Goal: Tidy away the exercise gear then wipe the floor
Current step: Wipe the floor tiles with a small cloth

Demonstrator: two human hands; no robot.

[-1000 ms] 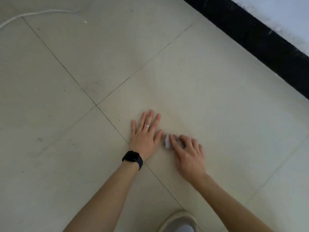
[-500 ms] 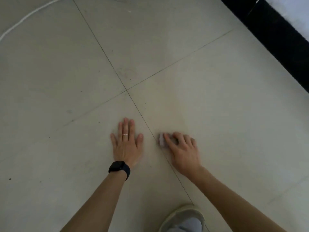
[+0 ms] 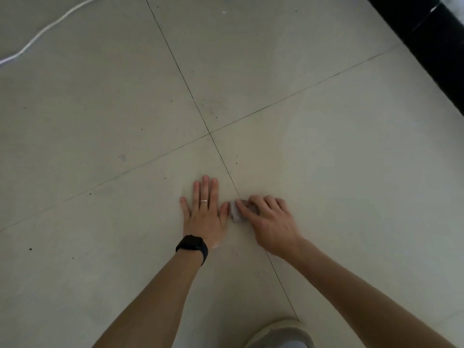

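A small pale wad of cloth or tissue (image 3: 235, 212) lies on the beige tiled floor (image 3: 326, 172), mostly hidden under my fingers. My right hand (image 3: 268, 222) grips it, fingers curled over it and pressing it down onto the tile beside a grout line. My left hand (image 3: 204, 212) lies flat on the floor just to its left, fingers straight and together, thumb almost touching the wad. It wears a ring and a black watch on the wrist. No exercise gear is in view.
A white cord (image 3: 45, 31) curves over the floor at the top left. A black skirting strip (image 3: 431, 46) runs along the wall at the top right. My pale shoe (image 3: 281, 334) shows at the bottom edge. Small dark specks (image 3: 213, 109) dot the tiles.
Both hands have shifted across the grout line onto the nearer left tile, the right one dragging the wad along. The left fingers have drawn together. The camera has turned.
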